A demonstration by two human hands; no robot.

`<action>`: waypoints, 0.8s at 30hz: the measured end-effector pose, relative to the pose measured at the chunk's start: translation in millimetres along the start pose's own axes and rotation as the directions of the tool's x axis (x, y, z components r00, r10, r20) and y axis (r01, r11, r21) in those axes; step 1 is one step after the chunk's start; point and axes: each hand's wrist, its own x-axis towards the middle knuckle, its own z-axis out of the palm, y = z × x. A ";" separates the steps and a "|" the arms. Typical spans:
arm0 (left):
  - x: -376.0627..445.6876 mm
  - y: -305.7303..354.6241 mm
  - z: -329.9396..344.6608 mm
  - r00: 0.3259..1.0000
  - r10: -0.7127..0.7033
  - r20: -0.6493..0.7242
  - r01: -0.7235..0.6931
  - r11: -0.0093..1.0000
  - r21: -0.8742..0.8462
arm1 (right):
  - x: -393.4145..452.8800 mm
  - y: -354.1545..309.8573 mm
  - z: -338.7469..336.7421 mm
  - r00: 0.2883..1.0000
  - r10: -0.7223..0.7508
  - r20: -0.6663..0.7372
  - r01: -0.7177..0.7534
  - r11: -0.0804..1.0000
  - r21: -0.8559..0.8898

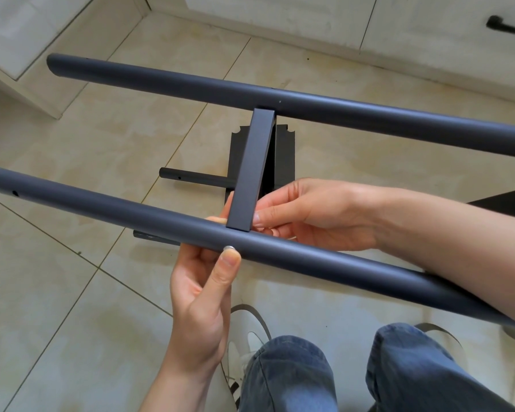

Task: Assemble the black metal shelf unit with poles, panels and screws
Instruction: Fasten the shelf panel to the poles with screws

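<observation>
Beige floor tiles (72,278) run to white cabinets (280,22). One cabinet carries a black handle (507,26). Jeans (295,379) and a white shoe (244,346) show at the bottom edge.

There is a single view, taken from a camera worn on the person's head. It looks forward and steeply down, so the tiled floor (72,292) fills most of the picture and the person's own jeans-clad knees (289,373) sit at the near edge, right below the lens. It is close: the left hand (202,292) and right hand (312,215) and the near pole (131,212) take up the middle of the frame at about arm's reach, with the far pole (191,81) just beyond. The wide angle bows straight lines near the borders. At the far edge the view reaches only to the foot of white cabinets (280,19), with a black handle (506,28) at far right. With just one camera, no second view overlaps it.
</observation>
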 end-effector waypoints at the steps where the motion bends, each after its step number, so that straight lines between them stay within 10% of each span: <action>1: -0.1 0.4 0.1 1.000 0.002 0.004 -0.002 1.000 -0.003 | -0.2 0.0 0.3 1.000 -0.002 -0.002 0.002 1.000 -0.006; 24: 1.0 0.5 -1.1 1.000 -0.002 0.015 0.002 1.000 0.022 | 7.6 2.9 6.9 0.991 0.090 -0.098 -0.106 0.979 -0.174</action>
